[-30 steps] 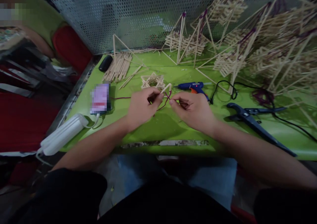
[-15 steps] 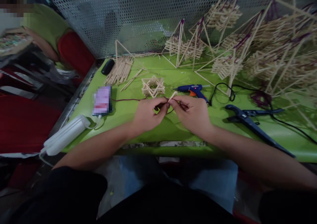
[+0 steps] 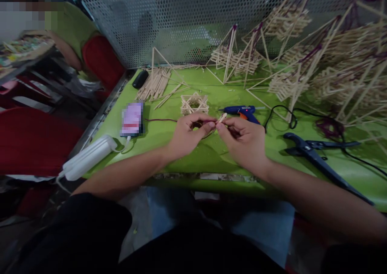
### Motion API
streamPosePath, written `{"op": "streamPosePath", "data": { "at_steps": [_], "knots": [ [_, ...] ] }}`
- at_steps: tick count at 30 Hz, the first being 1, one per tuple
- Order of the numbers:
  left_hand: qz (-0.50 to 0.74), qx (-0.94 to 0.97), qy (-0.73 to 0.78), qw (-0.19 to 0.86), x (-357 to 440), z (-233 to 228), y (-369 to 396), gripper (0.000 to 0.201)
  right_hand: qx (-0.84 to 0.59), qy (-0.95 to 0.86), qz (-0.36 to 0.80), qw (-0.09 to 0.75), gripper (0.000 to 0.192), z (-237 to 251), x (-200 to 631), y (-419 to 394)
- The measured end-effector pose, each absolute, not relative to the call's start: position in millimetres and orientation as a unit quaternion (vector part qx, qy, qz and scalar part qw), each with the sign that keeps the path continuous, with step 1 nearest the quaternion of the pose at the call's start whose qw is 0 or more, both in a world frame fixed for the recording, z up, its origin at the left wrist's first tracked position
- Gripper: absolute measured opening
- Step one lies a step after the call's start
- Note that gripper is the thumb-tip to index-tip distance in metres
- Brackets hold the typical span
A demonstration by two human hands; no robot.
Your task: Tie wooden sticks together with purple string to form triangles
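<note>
Over the near middle of the green table, my two hands meet at the fingertips. My left hand (image 3: 189, 136) pinches a dark purple string (image 3: 161, 120), which trails left towards the phone. My right hand (image 3: 248, 145) is closed, its thumb and fingers holding a short pale wooden stick piece (image 3: 223, 117) with the string beside it. Whether the string is wrapped around the piece, I cannot tell; the fingers cover it. Just beyond my left hand sits a star-shaped stick frame (image 3: 195, 104). A blue glue gun (image 3: 242, 110) lies behind my right hand, its red light on.
Dark-handled cutters (image 3: 314, 151), a black cable and a purple string coil (image 3: 329, 127) lie to the right. Several stick structures (image 3: 287, 86) crowd the back right. Loose sticks (image 3: 155, 83), a phone (image 3: 132, 120) and a white power strip (image 3: 89, 157) are left. A person sits far left.
The whole scene has shifted slightly to the right in view as the head turned. My hands keep nearly the same pinch on the string and the wooden stick piece.
</note>
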State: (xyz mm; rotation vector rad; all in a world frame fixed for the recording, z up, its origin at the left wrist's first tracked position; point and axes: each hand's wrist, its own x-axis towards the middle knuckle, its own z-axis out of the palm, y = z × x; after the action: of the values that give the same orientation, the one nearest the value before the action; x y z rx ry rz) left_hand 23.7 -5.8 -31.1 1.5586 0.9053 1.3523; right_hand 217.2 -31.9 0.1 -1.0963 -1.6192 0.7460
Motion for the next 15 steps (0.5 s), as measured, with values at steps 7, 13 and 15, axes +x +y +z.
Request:
{"op": "streamPosePath", "data": {
  "at_steps": [7, 13, 15],
  "knots": [
    [0.552, 0.703, 0.366, 0.259, 20.8, -14.8, -16.1, 0.017, -0.452, -0.684, 0.317, 0.476, 0.027, -7.3, 220.1, -30.7],
    [0.539, 0.749, 0.344, 0.177, 12.8, -8.1, -14.1, 0.01, -0.459, -0.703, 0.318, 0.44, 0.029, -3.0, 225.8, -23.3],
    [0.546, 0.736, 0.337, 0.216, 11.0, -9.0, -10.6, 0.015, -0.459, -0.711, 0.316, 0.428, 0.031, 1.0, 227.1, -20.6]
  ]
}}
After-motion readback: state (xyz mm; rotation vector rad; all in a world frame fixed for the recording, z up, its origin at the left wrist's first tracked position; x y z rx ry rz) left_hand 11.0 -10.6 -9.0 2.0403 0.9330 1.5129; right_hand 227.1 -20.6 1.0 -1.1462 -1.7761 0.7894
